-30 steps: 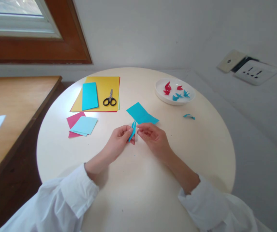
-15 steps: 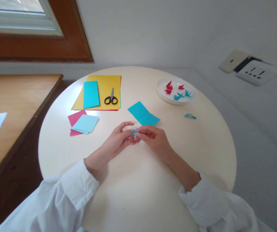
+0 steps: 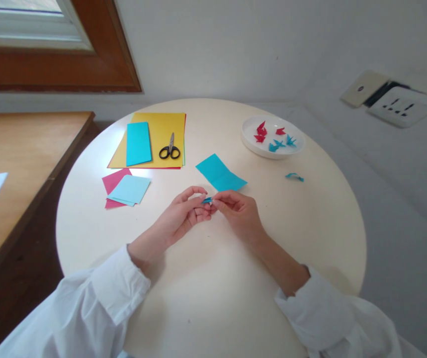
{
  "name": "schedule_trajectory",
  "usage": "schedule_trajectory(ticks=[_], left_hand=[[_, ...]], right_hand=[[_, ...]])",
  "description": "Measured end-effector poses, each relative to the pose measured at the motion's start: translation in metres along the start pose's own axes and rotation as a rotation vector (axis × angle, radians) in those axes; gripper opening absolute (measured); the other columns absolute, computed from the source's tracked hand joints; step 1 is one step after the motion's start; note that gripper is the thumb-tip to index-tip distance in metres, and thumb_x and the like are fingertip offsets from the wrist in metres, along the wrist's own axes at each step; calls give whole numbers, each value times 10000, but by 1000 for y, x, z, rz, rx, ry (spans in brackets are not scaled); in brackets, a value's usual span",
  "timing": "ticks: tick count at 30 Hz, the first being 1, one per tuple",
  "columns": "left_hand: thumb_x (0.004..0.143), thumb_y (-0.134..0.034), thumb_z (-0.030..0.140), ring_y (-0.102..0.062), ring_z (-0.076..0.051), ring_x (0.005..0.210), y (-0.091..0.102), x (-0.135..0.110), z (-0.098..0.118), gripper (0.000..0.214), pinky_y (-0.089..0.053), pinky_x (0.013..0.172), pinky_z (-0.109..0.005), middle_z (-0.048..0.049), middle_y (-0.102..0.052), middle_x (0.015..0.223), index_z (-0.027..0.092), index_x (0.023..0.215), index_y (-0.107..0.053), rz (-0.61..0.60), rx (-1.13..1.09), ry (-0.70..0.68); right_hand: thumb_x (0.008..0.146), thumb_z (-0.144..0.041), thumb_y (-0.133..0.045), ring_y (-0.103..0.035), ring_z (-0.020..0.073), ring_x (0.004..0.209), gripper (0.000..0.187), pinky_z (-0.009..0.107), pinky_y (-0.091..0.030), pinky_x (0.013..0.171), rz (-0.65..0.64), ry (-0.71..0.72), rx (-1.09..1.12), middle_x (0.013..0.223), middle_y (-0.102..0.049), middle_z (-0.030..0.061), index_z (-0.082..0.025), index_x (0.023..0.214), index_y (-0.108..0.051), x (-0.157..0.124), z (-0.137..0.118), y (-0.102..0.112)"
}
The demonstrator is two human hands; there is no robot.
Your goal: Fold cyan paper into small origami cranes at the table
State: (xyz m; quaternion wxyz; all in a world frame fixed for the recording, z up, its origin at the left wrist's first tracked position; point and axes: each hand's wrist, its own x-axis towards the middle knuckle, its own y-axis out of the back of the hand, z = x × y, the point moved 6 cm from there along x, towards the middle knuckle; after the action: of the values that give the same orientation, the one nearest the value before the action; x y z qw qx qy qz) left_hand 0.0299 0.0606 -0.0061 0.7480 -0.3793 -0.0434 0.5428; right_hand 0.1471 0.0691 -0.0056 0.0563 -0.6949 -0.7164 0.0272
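Note:
A tiny folded piece of blue paper (image 3: 207,200) is pinched between my two hands above the round white table (image 3: 213,288). My left hand (image 3: 185,211) holds it from the left with thumb and fingers. From the right, my right hand (image 3: 237,211) grips its other end between thumb and index finger. The fingers hide part of its shape. Just beyond the hands lies a creased blue sheet (image 3: 220,174). Farther back, a white dish (image 3: 273,151) bears several small folded paper birds, red (image 3: 261,130) and blue (image 3: 291,141).
Black-handled scissors (image 3: 170,149) and a blue paper stack (image 3: 138,144) lie on yellow sheets (image 3: 157,119) at the back left. Pink (image 3: 114,180) and pale blue squares (image 3: 131,190) sit in front of them. A twisted blue strip (image 3: 294,176) rests at the right.
The folded blue paper has turned slightly between my fingers, showing a more layered edge. Both hands keep their pinch. The camera view has shifted a little.

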Motion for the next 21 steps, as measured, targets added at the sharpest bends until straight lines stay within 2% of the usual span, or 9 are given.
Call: schedule_trajectory(ticks=[3,6,11,21], left_hand=[[679,-712,189,-623,-98,641,5,3,1,203,-490,653,-221,-35,-680,709,155,843,-596,7,54,-69],[619,-770,232,-634,-115,640,8,5,4,242,-499,706,-262,-27,-689,663,145,806,-644,32,144,-163],[563,-801,272,-628,-126,616,8,3,11,247,-492,689,-284,-14,-687,621,144,724,-664,113,272,-300],[580,-779,263,-642,-146,631,9,0,13,191,-489,677,-287,-27,-692,632,139,683,-675,192,351,-345]], right_hand=[[638,-286,-698,-644,151,623,97,294,-538,650,55,22,-10,651,-674,-12,-208,663,-645,2,-1,5],[652,-285,-684,-647,157,645,87,298,-531,660,68,52,-45,657,-672,-10,-208,665,-644,2,-3,7],[668,-253,-668,-643,161,693,39,299,-526,684,78,129,-125,697,-691,-5,-215,663,-665,1,-7,7],[707,-224,-656,-645,166,723,37,297,-521,701,76,199,-185,727,-703,-6,-227,679,-680,-2,-10,8]])
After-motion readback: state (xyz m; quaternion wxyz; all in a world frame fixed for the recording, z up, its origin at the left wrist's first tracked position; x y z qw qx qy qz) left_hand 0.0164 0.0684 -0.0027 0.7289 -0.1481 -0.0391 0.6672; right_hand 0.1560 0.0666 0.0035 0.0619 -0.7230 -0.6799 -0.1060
